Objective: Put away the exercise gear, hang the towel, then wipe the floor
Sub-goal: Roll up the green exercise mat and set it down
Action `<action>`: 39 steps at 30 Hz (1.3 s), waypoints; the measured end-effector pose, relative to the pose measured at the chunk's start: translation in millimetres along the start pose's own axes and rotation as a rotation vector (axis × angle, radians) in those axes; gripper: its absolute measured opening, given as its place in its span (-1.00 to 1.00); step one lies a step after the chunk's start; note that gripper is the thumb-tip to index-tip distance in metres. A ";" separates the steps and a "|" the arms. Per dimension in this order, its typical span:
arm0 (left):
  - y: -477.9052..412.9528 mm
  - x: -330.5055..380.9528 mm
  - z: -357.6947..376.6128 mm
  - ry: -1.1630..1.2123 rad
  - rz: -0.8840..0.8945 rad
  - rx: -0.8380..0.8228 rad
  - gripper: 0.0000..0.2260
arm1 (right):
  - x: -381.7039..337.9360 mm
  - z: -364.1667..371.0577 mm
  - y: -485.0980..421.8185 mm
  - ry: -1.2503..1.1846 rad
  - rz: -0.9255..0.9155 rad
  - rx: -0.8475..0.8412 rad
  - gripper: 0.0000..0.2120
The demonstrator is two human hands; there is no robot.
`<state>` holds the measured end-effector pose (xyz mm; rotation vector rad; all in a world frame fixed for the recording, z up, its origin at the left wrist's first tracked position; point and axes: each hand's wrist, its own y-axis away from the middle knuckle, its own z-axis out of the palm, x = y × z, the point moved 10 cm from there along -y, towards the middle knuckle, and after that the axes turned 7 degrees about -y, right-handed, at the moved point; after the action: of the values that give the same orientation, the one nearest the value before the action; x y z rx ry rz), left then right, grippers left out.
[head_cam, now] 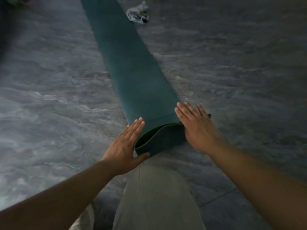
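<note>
You're barely started: your left hand (123,146) and right hand (196,128) press flat, fingers open, gripping nothing, on the green mat (132,68)'s first curl, floor (49,80) unwiped

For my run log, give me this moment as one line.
step: rolling mat | left hand: flat on roll's end | right hand: flat on roll | yoga mat: mostly unrolled

The mat (132,68) lies on the floor (49,80), stretching away ahead of my grip, its near end curled between my left hand (123,147) and right hand (197,127). My knee (154,188) sits just behind that curl. A crumpled bag (137,13) rests far ahead, beside the mat's right edge.
</note>
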<state>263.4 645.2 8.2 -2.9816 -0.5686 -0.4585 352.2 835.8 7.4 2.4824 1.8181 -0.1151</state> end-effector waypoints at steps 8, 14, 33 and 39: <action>-57.0 -31.7 -29.5 0.006 0.061 0.082 -0.26 | 5.6 -15.3 -68.3 0.021 0.026 0.025 -0.30; -108.9 -103.4 -28.0 -0.018 0.077 0.031 -0.26 | 4.4 -1.5 -138.3 0.050 0.087 -0.035 -0.29; -144.2 -197.5 -137.1 0.284 -0.304 -0.237 -0.21 | -39.0 -102.7 -287.0 0.076 0.187 -0.473 -0.28; -180.7 -235.7 -156.9 0.276 -0.444 -0.260 -0.19 | -27.2 -115.3 -338.7 0.025 0.133 -0.479 -0.30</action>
<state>-55.8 711.2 89.0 -2.9279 -1.2260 -1.0280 23.8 923.1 122.7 2.2520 1.4635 0.3202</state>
